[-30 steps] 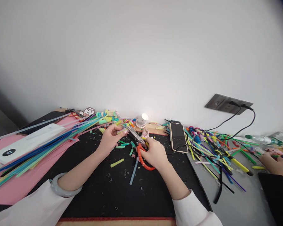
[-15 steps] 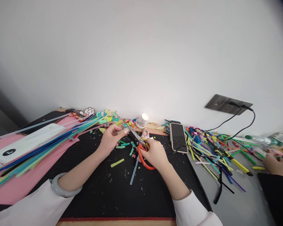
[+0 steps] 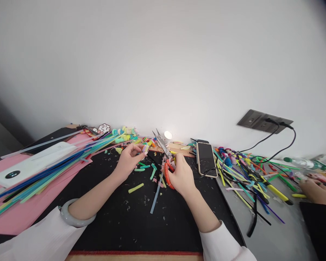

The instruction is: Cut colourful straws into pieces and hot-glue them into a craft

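My right hand is closed round the orange handles of a pair of scissors, whose metal blades stand apart and point up and to the left. Over the black mat, my left hand pinches a short, pale piece of straw between thumb and fingers, just left of the blades. Cut straw pieces in green, yellow and grey lie scattered on the mat between and below both hands.
A bundle of long coloured straws lies on pink paper at the left, beside a white device. A phone and a lit candle stand near the wall. More straws and cables cover the right, where another person's hand works.
My right hand has lifted and turned the scissors, so the blades now point upward and stand apart. My left hand has drawn the small straw piece slightly in.
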`<control>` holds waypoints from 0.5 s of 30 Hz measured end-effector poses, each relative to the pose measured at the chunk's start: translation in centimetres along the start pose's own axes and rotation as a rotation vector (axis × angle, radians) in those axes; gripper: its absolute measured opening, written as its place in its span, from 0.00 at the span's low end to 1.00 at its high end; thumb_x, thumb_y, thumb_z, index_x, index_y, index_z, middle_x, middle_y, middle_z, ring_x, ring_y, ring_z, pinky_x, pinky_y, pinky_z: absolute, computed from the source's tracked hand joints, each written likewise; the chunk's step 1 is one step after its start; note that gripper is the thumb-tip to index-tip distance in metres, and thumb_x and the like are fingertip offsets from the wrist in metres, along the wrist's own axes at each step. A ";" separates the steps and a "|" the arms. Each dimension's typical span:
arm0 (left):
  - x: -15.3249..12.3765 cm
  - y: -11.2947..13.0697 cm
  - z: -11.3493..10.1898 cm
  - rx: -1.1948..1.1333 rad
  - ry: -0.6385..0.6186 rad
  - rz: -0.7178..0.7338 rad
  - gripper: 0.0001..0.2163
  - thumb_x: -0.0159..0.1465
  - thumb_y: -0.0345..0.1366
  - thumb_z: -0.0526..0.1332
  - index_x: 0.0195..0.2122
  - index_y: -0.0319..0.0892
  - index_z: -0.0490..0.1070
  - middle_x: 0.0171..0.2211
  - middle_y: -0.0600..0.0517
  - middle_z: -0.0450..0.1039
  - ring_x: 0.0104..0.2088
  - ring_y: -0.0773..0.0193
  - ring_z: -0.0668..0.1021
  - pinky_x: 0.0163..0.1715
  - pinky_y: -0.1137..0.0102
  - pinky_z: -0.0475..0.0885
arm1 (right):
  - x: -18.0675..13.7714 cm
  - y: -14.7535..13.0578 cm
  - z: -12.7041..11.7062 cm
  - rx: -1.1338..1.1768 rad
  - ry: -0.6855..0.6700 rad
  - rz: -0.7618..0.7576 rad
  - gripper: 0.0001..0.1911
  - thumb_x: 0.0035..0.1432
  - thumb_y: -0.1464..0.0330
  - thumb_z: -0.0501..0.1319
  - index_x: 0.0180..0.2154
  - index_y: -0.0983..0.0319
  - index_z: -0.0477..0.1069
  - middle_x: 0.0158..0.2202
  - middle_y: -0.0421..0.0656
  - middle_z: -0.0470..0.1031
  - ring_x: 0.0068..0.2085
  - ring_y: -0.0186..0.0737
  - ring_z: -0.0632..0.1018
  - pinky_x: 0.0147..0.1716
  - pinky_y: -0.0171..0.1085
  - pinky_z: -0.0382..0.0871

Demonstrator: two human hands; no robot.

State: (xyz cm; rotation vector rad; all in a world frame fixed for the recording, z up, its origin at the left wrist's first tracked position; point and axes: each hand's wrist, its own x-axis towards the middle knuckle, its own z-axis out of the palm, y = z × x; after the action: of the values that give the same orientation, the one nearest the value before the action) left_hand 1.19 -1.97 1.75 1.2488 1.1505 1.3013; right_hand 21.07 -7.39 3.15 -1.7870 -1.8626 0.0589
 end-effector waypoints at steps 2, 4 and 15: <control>0.0 -0.2 0.0 0.023 0.010 -0.010 0.19 0.48 0.47 0.70 0.27 0.44 0.60 0.48 0.45 0.76 0.44 0.50 0.80 0.11 0.78 0.64 | -0.1 -0.1 0.0 -0.018 -0.028 -0.004 0.15 0.55 0.56 0.62 0.38 0.59 0.64 0.38 0.43 0.73 0.35 0.41 0.74 0.29 0.34 0.59; 0.0 -0.2 -0.1 0.051 0.022 -0.020 0.18 0.48 0.46 0.69 0.27 0.44 0.62 0.42 0.46 0.78 0.38 0.54 0.80 0.11 0.77 0.64 | -0.1 -0.2 0.0 -0.043 -0.050 -0.022 0.14 0.55 0.58 0.62 0.37 0.59 0.66 0.38 0.43 0.73 0.36 0.41 0.75 0.29 0.34 0.58; -0.1 0.0 -0.2 0.128 0.050 -0.008 0.14 0.48 0.45 0.69 0.26 0.45 0.67 0.24 0.53 0.74 0.22 0.62 0.75 0.13 0.74 0.65 | 0.0 -0.4 -0.2 -0.048 -0.087 -0.045 0.15 0.55 0.61 0.63 0.43 0.59 0.72 0.39 0.44 0.77 0.38 0.43 0.77 0.30 0.34 0.59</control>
State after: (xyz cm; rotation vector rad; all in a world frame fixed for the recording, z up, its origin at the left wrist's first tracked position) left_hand 1.01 -2.05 1.77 1.3084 1.2901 1.2756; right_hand 20.77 -7.53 3.46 -1.8001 -1.9799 0.0772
